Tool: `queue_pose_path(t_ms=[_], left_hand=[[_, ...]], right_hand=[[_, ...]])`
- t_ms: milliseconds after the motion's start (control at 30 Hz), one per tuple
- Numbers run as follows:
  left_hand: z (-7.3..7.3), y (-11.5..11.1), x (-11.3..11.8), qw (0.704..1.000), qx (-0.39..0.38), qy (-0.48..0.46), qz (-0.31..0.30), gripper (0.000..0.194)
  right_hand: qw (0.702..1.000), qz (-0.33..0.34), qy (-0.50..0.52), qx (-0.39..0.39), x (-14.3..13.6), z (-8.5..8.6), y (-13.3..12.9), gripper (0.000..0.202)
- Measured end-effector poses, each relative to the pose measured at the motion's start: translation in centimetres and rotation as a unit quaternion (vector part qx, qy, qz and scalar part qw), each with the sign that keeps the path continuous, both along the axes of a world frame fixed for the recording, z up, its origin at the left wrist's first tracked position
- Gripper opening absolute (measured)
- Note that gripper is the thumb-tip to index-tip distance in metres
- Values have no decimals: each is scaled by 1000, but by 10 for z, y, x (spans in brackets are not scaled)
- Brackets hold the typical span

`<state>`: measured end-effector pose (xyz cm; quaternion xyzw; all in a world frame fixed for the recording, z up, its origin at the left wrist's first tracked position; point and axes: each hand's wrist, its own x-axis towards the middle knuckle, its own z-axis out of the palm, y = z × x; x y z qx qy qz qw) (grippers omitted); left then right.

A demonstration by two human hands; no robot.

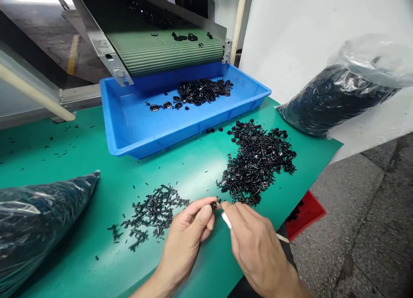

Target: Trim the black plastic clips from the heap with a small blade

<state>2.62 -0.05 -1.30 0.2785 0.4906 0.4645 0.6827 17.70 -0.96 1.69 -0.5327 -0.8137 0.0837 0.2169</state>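
Head view: over the table (109, 263), a small black part (213, 206) is pinched by closed fingertips of the left hand (189, 233); it is apparently being worked with a white tool (226, 221) gripped in the curled right hand (258, 240); steadiness seems required next.

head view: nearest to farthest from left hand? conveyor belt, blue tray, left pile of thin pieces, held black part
1. Held black part, in the left hand
2. Left pile of thin pieces, beside the hand
3. Blue tray, beyond the pile
4. Conveyor belt, over the tray's far side
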Motion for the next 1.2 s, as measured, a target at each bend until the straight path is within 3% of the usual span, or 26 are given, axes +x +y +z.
queue_pose_path(t_ms=[333,533,667,800,933,1067,1200], left_hand=[[-3,-2,0,994,21,105,-13,30],[9,-4,1,961,117,246,-55,21],[9,-6,2,956,99,263,-82,26],[5,-5,4,970,64,232,-44,34],[3,-3,4,991,34,131,-22,31],[8,1,3,1000,8,10,23,17],[13,4,1,998,7,-57,31,15]], right_hand=[[999,-35,-13,36,-11,-6,-6,28],[995,-24,19,-96,-3,3,-3,25],[982,-25,41,-181,7,6,6,20],[973,-48,40,-223,17,5,15,20],[984,-87,15,-152,21,4,25,24],[991,-58,-78,-95,11,2,38,24],[988,-44,-130,-74,4,1,45,24]])
